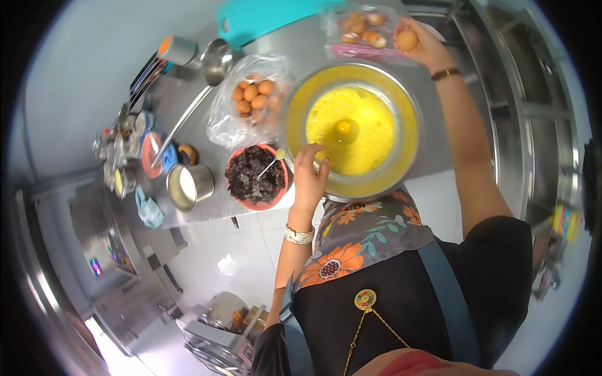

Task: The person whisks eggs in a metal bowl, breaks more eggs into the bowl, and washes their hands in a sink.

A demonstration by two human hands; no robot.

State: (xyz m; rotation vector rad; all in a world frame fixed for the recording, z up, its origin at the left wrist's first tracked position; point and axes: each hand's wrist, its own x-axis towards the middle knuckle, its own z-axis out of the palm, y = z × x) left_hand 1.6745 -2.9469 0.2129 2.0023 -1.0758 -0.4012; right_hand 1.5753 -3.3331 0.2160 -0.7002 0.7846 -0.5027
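Up at the right, my right hand (420, 44) holds a rounded brown eggshell (407, 40); I cannot tell whether it is whole. It is beside a clear plastic bag of broken shells (362, 32). My left hand (310, 176) hovers over the near left rim of a large metal bowl (414, 113), fingers loosely bent and apart, with nothing visible in them. Yellow beaten-looking egg liquid (371, 141) fills the bowl's bottom. One unbroken yolk (344, 127) floats near its middle. Left of the bowl, several brown eggs (251, 96) lie in a clear plastic bag (221, 124).
A coral bowl (269, 205) of dark crumbly food with a spoon (268, 168) stands beside my left hand. Further left are a metal pot (202, 183) of white content and a long-handled ladle (217, 61). A turquoise board (263, 21) lies at the back; metal shelving (512, 94) rises at right.
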